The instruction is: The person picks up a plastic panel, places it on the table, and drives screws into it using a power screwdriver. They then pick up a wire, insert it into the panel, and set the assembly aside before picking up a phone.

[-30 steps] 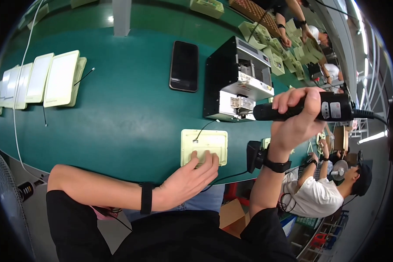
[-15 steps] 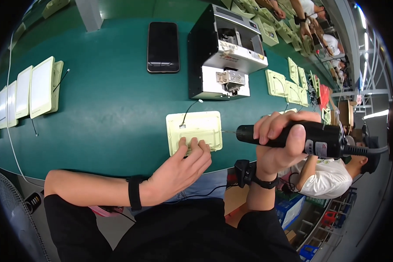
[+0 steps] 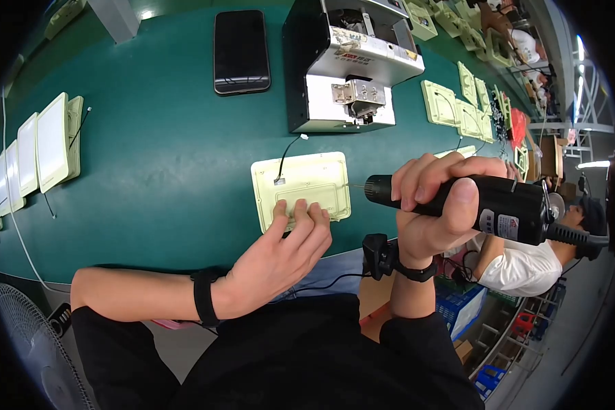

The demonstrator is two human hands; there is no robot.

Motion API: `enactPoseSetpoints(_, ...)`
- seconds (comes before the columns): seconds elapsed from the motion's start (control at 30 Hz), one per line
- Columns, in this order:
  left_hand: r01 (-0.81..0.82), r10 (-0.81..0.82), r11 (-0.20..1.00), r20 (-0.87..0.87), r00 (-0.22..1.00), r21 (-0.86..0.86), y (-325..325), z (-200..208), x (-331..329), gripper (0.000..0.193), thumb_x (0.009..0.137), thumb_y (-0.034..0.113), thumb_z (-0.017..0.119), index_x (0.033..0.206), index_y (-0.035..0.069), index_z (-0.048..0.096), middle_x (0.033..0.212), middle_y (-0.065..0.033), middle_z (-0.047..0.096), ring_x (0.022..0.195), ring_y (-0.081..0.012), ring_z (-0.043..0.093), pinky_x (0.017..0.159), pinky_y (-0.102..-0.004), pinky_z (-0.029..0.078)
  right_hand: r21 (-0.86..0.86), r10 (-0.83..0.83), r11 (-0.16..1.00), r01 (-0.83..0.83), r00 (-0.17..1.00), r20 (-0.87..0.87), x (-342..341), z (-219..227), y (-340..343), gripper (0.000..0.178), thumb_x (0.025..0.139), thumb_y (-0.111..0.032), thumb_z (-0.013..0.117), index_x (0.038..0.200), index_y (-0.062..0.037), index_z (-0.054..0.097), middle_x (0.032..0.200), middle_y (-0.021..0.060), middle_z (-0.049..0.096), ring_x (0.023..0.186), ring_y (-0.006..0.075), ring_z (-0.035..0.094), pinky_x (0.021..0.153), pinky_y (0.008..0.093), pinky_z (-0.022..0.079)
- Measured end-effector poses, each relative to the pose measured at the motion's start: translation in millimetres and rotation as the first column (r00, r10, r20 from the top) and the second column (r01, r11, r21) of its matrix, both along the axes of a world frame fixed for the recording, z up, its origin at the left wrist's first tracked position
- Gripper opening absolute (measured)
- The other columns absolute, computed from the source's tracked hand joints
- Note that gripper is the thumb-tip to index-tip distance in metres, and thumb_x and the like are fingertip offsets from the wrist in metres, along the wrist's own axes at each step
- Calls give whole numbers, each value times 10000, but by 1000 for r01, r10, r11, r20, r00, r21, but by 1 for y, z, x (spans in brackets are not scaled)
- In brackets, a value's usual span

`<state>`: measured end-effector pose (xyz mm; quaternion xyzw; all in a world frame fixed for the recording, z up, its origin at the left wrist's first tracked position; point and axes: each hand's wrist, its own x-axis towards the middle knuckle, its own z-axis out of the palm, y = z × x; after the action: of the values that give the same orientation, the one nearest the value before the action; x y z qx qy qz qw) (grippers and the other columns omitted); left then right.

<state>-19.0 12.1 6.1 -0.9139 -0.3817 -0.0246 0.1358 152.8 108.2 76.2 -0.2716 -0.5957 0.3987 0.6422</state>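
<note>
A pale yellow-green plastic panel (image 3: 335,167) lies on the table in front of me, its ribbed inner side up. From a small slot near its upper left comes a thin black cable with a white plug (image 3: 303,137). My left hand (image 3: 280,258) rests on the panel's lower part, fingers slightly apart and fingertips on the surface. A black corded electric screwdriver (image 3: 488,205) lies sideways in my right hand (image 3: 439,201), fingers wrapped round its body. Its thin bit points left and ends at the panel's right edge; whether it touches a screw is too small to tell.
A black-and-silver machine (image 3: 352,78) stands beyond the panel, with a black phone (image 3: 241,53) left of it. White-faced panels (image 3: 52,143) lean in a row at far left. More pale panels (image 3: 441,102) lie at right. A person (image 3: 526,263) sits close on my right.
The view has shifted, so the table and things on it appear higher. The screwdriver stays at the panel's right edge, and my left hand stays on the panel.
</note>
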Motion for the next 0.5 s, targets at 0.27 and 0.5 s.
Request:
enactPoseSetpoints(0.27,-46,44,999,53,998,30,-8,-2,0,507,925,238,548,1346,-42,593,1342,-189,588,1255,-317,577,1064,-428,491,18,41,999,-41,999,-18,-4,3,4,251,970,-177,607,1076,-44,422,623,68,474,442,153,427,425,333,438)
enactPoseSetpoints(0.5,-19,18,1000,153,988,7,-2,-3,-6,556,953,230,517,1429,-58,526,1484,-267,500,1348,-380,520,1133,-445,435,178,-2,984,24,992,-124,-28,59,42,196,1003,-257,560,1043,-74,502,645,54,477,464,153,428,448,335,403)
